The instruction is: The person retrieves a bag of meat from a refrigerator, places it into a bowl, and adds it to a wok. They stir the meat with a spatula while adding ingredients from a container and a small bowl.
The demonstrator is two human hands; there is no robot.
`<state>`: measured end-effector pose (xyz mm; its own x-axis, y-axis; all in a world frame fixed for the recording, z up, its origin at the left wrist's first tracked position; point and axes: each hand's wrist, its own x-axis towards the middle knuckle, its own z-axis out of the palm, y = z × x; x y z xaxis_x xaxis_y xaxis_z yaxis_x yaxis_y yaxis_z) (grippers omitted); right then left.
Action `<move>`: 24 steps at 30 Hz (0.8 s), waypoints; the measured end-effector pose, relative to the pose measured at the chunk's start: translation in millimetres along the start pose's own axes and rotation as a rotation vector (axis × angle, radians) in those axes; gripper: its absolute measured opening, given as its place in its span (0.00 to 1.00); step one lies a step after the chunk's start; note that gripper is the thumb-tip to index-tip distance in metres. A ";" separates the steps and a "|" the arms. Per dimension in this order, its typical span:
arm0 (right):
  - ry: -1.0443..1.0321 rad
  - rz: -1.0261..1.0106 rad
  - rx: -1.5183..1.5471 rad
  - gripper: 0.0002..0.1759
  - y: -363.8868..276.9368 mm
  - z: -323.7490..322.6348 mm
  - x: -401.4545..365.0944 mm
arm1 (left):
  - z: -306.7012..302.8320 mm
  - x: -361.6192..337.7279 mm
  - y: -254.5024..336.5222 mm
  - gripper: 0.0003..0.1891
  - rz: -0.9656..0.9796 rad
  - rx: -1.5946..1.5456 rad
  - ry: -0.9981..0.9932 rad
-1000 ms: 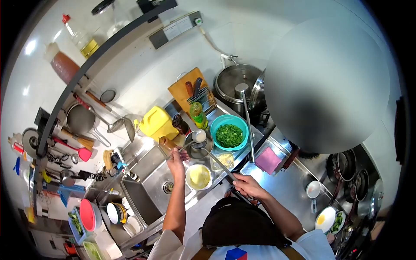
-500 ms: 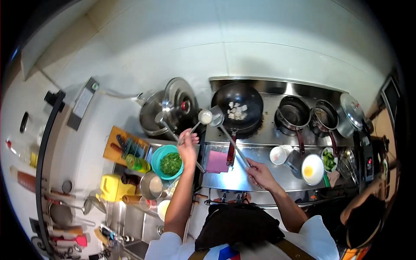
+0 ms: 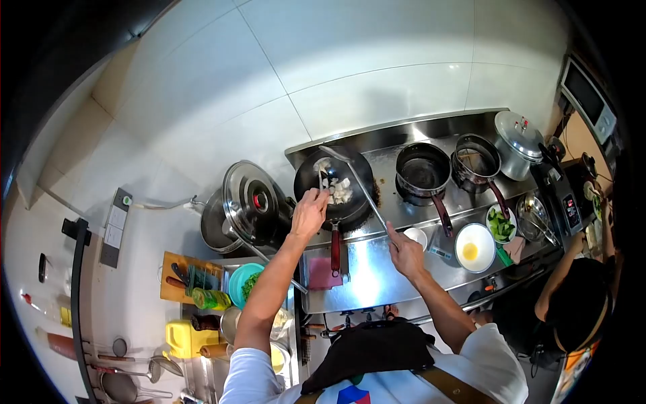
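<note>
One small ladle we clasp in our left hand over the wok, bowl pointing forward, long-handled spatula gripped in our right hand, slanting forward-left, green bottle, label too small to read.

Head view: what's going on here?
A person is working at a wok holding pale, chunky pieces. The left hand holds a small ladle over it; the right hand grips a long-handled utensil reaching across it. Two dark saucepans sit to the right, and another person stands further right.
</note>
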<state>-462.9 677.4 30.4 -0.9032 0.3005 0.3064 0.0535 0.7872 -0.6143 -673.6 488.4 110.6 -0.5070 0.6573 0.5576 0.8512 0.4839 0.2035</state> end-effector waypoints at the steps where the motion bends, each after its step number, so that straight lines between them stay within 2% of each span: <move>1: 0.020 -0.011 0.012 0.31 3.7 3.8 0.1 | -0.8 2.3 -2.0 0.07 0.008 0.001 -0.001; 5: 0.061 0.009 0.093 0.32 6.5 14.3 -1.0 | -2.4 4.4 -10.7 0.08 0.029 0.018 -0.002; 8: 0.093 -0.005 0.220 0.31 19.2 39.9 -0.4 | 8.1 -3.5 -21.0 0.08 -0.039 -0.005 0.061; 10: -0.010 0.170 0.473 0.29 18.4 46.4 0.2 | 20.9 -9.9 -32.2 0.10 -0.639 -0.617 0.194; 11: -0.012 0.164 0.469 0.29 17.7 44.4 1.3 | 26.6 -12.8 -39.7 0.10 -0.639 -0.619 0.201; 13: -0.263 0.618 1.018 0.24 -2.0 26.9 5.0 | 35.1 -21.7 -51.8 0.13 -0.995 -1.177 0.433; 14: -0.307 0.632 1.153 0.21 -3.9 26.2 6.6 | 39.4 -27.8 -54.1 0.14 -1.051 -1.242 0.463; 15: -0.316 0.625 1.145 0.21 -7.2 23.1 7.4 | 39.7 -32.4 -52.9 0.14 -1.051 -1.245 0.476; 17: -0.422 0.760 1.300 0.20 -16.3 16.0 5.2 | 38.8 -46.1 -51.2 0.15 -1.131 -1.286 0.478; 19: -0.494 0.754 1.285 0.21 -24.9 14.2 2.5 | 33.5 -61.9 -52.7 0.15 -1.147 -1.289 0.517; 21: -0.538 0.729 1.328 0.22 -41.8 8.5 -2.0 | 20.1 -87.4 -51.2 0.16 -1.085 -1.312 0.570; 24: -0.673 0.694 1.302 0.26 -65.6 10.0 -6.4 | -22.0 -132.9 -37.2 0.17 -1.056 -1.191 0.701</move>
<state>-464.8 618.4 61.5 -0.8921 -0.1686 -0.4191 0.4471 -0.4624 -0.7656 -634.9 370.3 46.6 -0.9884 -0.1450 -0.0461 0.0099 -0.3631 0.9317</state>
